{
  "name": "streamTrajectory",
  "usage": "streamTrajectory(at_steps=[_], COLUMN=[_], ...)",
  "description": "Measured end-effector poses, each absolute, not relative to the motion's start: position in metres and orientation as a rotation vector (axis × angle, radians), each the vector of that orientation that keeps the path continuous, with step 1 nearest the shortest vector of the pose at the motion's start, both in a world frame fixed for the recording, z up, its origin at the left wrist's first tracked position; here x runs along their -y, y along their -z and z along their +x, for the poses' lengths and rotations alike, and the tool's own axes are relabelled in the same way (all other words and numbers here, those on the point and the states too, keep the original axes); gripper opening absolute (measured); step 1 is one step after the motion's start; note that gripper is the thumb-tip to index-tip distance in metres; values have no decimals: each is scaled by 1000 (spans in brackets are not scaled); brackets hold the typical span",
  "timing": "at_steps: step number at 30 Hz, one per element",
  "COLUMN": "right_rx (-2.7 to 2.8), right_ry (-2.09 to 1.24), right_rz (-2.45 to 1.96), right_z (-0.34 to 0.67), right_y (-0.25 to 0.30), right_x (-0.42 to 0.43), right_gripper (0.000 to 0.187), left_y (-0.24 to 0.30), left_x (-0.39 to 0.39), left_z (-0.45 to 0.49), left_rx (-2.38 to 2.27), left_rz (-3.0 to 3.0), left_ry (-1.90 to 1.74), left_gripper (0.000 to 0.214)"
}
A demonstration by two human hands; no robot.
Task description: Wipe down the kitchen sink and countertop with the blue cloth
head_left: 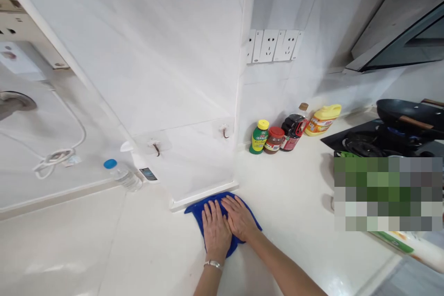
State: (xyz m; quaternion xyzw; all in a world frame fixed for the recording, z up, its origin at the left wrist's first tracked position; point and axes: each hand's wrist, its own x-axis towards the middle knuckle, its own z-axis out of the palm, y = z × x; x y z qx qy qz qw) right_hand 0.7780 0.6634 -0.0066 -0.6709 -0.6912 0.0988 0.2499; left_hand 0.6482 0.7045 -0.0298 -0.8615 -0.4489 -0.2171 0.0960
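Note:
A blue cloth (229, 249) lies spread on the white countertop (152, 245), its far edge against the foot of the tiled pillar. My left hand (215, 226), with a silver bracelet at the wrist, presses flat on the cloth with fingers stretched forward. Beside it, my right hand (240, 217) also rests flat on the cloth, angled to the left so that its thumb side touches the left hand. Neither hand grips the cloth; the palms cover much of its middle.
Left of the pillar (166, 83) stands a clear bottle (126, 178) with a blue cap. To the right are a green bottle (259, 138), a red-lidded jar (274, 141), a dark sauce bottle (293, 129) and a yellow jug (322, 120). A wok (409, 111) sits on the stove.

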Motion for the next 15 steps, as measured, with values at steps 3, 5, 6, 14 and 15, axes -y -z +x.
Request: streamTrajectory(at_steps=[3, 5, 6, 14, 15], right_rx=[1685, 1553, 1519, 1500, 1498], right_ry=[-117, -27, 4, 61, 53], right_rz=[-2072, -2207, -2250, -2413, -2424], right_z=[781, 785, 787, 784, 781], right_y=[21, 33, 39, 55, 53], right_x=[-644, -628, -620, -565, -560], right_gripper=[58, 59, 59, 58, 58], left_y=[23, 17, 14, 22, 26], left_x=[-709, -713, -715, -682, -674], left_z=[662, 672, 676, 679, 677], left_rx=[1084, 938, 887, 745, 773], left_rz=[-2764, -2913, -2973, -3052, -3017], left_ry=[574, 525, 505, 563, 599], left_gripper=[60, 65, 67, 77, 75])
